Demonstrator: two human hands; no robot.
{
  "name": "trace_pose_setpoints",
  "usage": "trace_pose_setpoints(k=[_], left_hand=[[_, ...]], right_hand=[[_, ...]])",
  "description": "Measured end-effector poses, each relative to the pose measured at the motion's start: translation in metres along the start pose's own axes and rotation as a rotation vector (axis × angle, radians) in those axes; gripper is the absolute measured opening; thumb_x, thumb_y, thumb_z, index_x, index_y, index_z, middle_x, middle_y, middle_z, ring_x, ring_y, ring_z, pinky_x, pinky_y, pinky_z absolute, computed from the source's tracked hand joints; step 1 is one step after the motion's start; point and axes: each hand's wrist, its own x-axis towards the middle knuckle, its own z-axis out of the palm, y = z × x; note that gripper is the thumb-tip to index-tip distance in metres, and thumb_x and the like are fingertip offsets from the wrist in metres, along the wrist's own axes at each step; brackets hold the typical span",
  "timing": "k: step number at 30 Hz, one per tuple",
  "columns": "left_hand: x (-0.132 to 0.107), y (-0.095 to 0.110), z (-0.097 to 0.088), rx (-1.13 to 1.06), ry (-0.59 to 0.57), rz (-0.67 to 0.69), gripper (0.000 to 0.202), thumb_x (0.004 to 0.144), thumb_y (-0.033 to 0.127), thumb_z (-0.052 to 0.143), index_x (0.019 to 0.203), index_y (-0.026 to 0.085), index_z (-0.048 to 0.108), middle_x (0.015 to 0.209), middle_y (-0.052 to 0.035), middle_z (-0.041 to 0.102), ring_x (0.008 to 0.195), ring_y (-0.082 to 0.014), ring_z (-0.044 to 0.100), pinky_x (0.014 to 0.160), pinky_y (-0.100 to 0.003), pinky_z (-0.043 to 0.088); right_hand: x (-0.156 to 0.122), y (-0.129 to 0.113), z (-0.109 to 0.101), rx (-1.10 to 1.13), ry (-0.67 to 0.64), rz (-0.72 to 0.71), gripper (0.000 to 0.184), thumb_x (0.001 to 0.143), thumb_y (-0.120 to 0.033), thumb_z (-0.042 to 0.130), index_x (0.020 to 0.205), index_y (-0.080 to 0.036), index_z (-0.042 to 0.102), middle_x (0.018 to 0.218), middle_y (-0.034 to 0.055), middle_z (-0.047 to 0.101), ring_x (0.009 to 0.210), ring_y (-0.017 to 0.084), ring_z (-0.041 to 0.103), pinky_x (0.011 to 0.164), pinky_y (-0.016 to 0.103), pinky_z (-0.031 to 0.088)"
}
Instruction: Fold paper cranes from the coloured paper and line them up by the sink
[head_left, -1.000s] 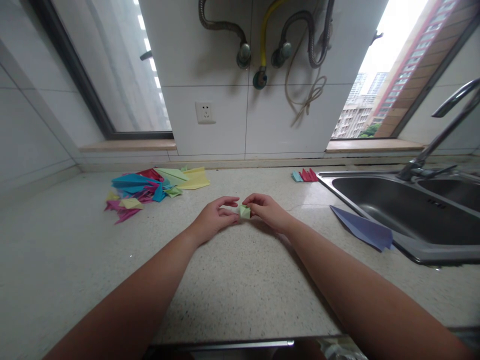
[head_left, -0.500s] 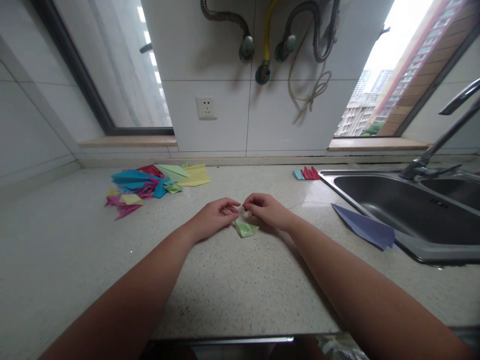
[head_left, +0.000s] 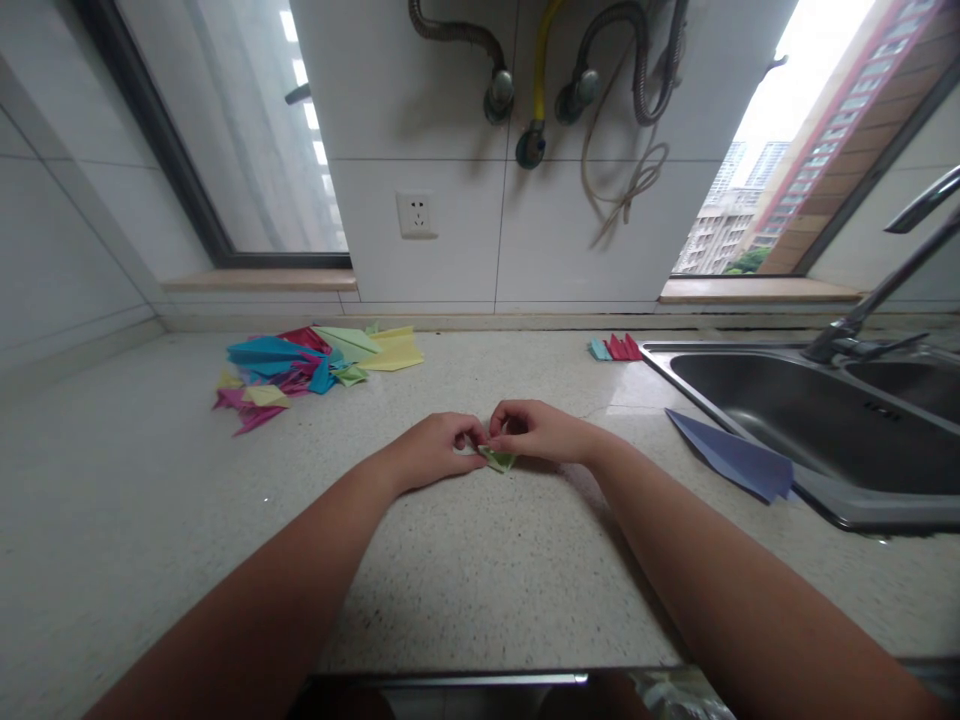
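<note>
A small folded piece of light green paper (head_left: pixel 498 459) lies on the speckled countertop (head_left: pixel 465 580) in the middle of the view. My left hand (head_left: pixel 435 450) and my right hand (head_left: pixel 536 432) meet over it, fingertips curled and pinching its upper edge. Most of the paper is hidden under my fingers; only a green corner shows below them.
A heap of coloured folded papers (head_left: pixel 300 365) lies at the back left. A few small red and teal folded pieces (head_left: pixel 615 348) sit by the steel sink (head_left: pixel 825 420). A blue-purple paper plane (head_left: pixel 731 458) rests on the sink's rim. A faucet (head_left: pixel 877 290) stands at right.
The green paper dropped from between my fingers onto the counter half a second ago. Both hands have since come down and pinched it there.
</note>
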Motion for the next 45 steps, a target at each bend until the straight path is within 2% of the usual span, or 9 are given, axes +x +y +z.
trace_pose_setpoints(k=[5, 11, 20, 23, 29, 32, 36, 40, 45], left_hand=[[-0.001, 0.001, -0.005, -0.062, 0.037, -0.072, 0.023, 0.085, 0.038, 0.064, 0.093, 0.017, 0.069, 0.081, -0.0011, 0.063, 0.073, -0.0118, 0.054, 0.066, -0.024, 0.04], [-0.003, 0.001, -0.01, -0.102, 0.205, -0.169, 0.022, 0.083, 0.034, 0.064, 0.092, 0.014, 0.065, 0.08, -0.0012, 0.062, 0.068, -0.0102, 0.049, 0.06, -0.023, 0.037], [-0.002, 0.001, -0.01, -0.201, 0.311, -0.155, 0.026, 0.086, 0.038, 0.063, 0.096, 0.014, 0.062, 0.089, -0.0026, 0.063, 0.065, -0.0073, 0.049, 0.06, -0.021, 0.039], [-0.002, 0.0, -0.01, -0.258, 0.328, -0.123, 0.028, 0.086, 0.038, 0.065, 0.1, 0.013, 0.06, 0.093, -0.0036, 0.061, 0.065, -0.0067, 0.049, 0.059, -0.02, 0.038], [0.0, 0.004, -0.011, -0.353, 0.287, -0.057, 0.041, 0.082, 0.038, 0.072, 0.113, 0.015, 0.06, 0.107, -0.007, 0.063, 0.087, -0.0116, 0.057, 0.071, -0.021, 0.045], [0.0, 0.005, -0.011, -0.347, 0.272, -0.073, 0.038, 0.082, 0.041, 0.072, 0.108, 0.014, 0.066, 0.102, -0.0064, 0.066, 0.082, -0.0109, 0.058, 0.072, -0.022, 0.046], [0.0, 0.007, -0.012, -0.385, 0.261, -0.1, 0.037, 0.082, 0.043, 0.072, 0.103, 0.013, 0.068, 0.095, -0.0059, 0.066, 0.069, -0.0077, 0.053, 0.063, -0.021, 0.041], [0.0, 0.008, -0.013, -0.431, 0.257, -0.138, 0.039, 0.082, 0.045, 0.072, 0.103, 0.012, 0.068, 0.086, -0.0052, 0.064, 0.065, -0.0077, 0.051, 0.059, -0.021, 0.039], [0.0, 0.008, -0.014, -0.488, 0.275, -0.152, 0.042, 0.081, 0.049, 0.072, 0.101, 0.013, 0.069, 0.077, -0.0039, 0.06, 0.065, -0.0086, 0.05, 0.058, -0.021, 0.038]], right_hand=[[-0.004, -0.001, -0.004, 0.047, -0.026, 0.013, 0.049, 0.078, -0.046, 0.074, 0.11, -0.012, 0.058, 0.1, 0.0092, 0.064, 0.082, 0.015, 0.057, 0.07, 0.027, 0.045], [-0.002, 0.004, 0.0, 0.065, 0.06, -0.065, 0.068, 0.071, -0.047, 0.08, 0.123, -0.014, 0.052, 0.1, 0.0066, 0.059, 0.08, 0.013, 0.054, 0.07, 0.026, 0.045], [0.005, 0.0, 0.012, 0.039, 0.323, -0.203, 0.046, 0.075, -0.032, 0.075, 0.113, -0.013, 0.057, 0.101, 0.0081, 0.063, 0.083, 0.015, 0.058, 0.078, 0.03, 0.049], [0.005, -0.003, 0.013, 0.083, 0.364, -0.266, 0.043, 0.077, -0.031, 0.073, 0.113, -0.013, 0.057, 0.102, 0.0083, 0.063, 0.084, 0.015, 0.06, 0.079, 0.03, 0.05], [0.005, -0.012, 0.019, 0.147, 0.375, -0.337, 0.031, 0.083, -0.031, 0.069, 0.106, -0.013, 0.06, 0.102, 0.0084, 0.064, 0.091, 0.015, 0.062, 0.083, 0.03, 0.051], [0.005, -0.015, 0.021, 0.137, 0.404, -0.32, 0.026, 0.085, -0.032, 0.068, 0.103, -0.014, 0.064, 0.101, 0.0075, 0.066, 0.093, 0.016, 0.063, 0.083, 0.029, 0.052], [0.007, -0.014, 0.021, 0.085, 0.458, -0.285, 0.023, 0.086, -0.035, 0.067, 0.098, -0.015, 0.068, 0.094, 0.0056, 0.067, 0.08, 0.013, 0.062, 0.069, 0.026, 0.05], [0.008, -0.015, 0.022, 0.189, 0.455, -0.233, 0.028, 0.085, -0.039, 0.068, 0.097, -0.013, 0.067, 0.088, 0.0065, 0.066, 0.067, 0.012, 0.06, 0.061, 0.025, 0.048], [0.009, -0.021, 0.023, 0.268, 0.484, -0.183, 0.034, 0.081, -0.041, 0.071, 0.096, -0.012, 0.066, 0.082, 0.0074, 0.066, 0.063, 0.013, 0.061, 0.058, 0.024, 0.048]])
